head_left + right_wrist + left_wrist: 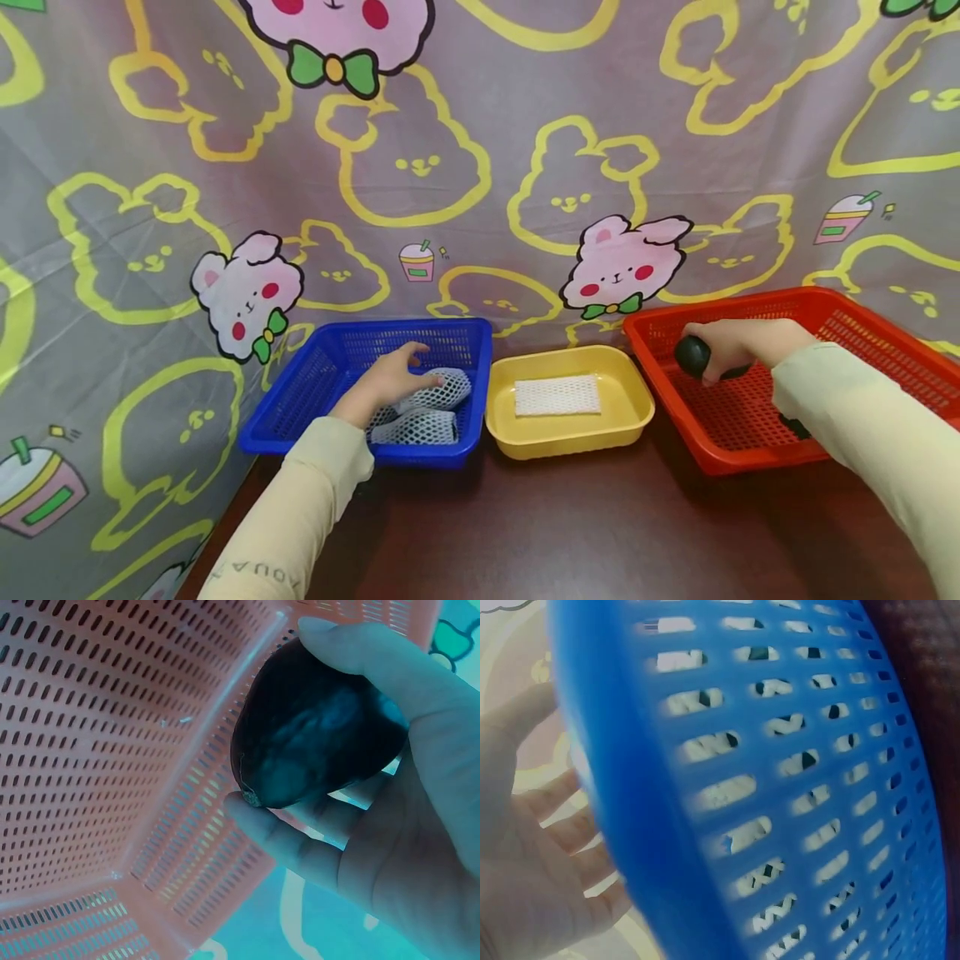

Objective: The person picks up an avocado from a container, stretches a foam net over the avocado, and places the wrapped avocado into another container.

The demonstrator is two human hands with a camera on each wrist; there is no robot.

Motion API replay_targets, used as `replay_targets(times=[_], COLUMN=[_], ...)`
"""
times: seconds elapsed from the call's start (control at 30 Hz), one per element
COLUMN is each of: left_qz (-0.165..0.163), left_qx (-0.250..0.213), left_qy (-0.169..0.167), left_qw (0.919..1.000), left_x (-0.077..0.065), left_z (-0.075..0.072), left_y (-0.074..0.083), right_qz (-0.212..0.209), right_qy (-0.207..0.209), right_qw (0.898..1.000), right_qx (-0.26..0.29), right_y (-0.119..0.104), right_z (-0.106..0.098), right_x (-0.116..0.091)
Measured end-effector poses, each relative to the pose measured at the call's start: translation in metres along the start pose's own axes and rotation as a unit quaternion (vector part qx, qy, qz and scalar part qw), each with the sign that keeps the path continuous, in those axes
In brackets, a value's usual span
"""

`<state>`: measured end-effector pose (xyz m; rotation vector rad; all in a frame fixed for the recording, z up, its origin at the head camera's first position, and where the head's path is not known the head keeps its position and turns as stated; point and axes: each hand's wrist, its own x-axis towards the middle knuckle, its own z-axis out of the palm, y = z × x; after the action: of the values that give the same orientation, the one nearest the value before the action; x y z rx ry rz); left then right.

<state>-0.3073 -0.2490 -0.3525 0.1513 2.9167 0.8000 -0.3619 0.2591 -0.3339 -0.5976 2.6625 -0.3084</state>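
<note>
My right hand (731, 346) grips a dark, smooth, oval fruit (692, 356) over the red basket. In the right wrist view the fruit (315, 727) is glossy, with a small brownish scar at one end; my thumb lies over it and fingers curl beneath. Its exact kind is unclear. My left hand (393, 375) hovers over the blue basket (483, 392), thumb and fingers apart, holding nothing. Below it lie dark items in white foam nets (420, 425). In the left wrist view, the basket wall (652, 787) hides part of that hand (547, 855).
Between the two baskets stands a yellow tray (517, 433) with a flat white foam net (558, 396) in it. The red basket (720, 458) holds another dark thing (795, 425), partly hidden by my right sleeve. A patterned cloth (525, 167) hangs behind the brown table (562, 533).
</note>
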Motion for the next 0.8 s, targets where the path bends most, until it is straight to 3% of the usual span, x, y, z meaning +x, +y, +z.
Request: replay_targets(times=[0.47,0.8], left_qz=[0.067,0.09], left_qx=[-0.038,-0.052], left_qy=[0.006,-0.006], left_qw=[0.997,0.9946], left_x=[-0.015,-0.027], left_z=[-0.003,0.005], left_y=[0.007,0.02], right_qz=[-0.035,-0.063], right_qy=[0.016,0.048], right_qw=[0.999,0.997], right_qx=[0.013,0.012], right_y=[-0.002,-0.004], right_z=[-0.009,-0.008], right_x=[-0.015,-0.032])
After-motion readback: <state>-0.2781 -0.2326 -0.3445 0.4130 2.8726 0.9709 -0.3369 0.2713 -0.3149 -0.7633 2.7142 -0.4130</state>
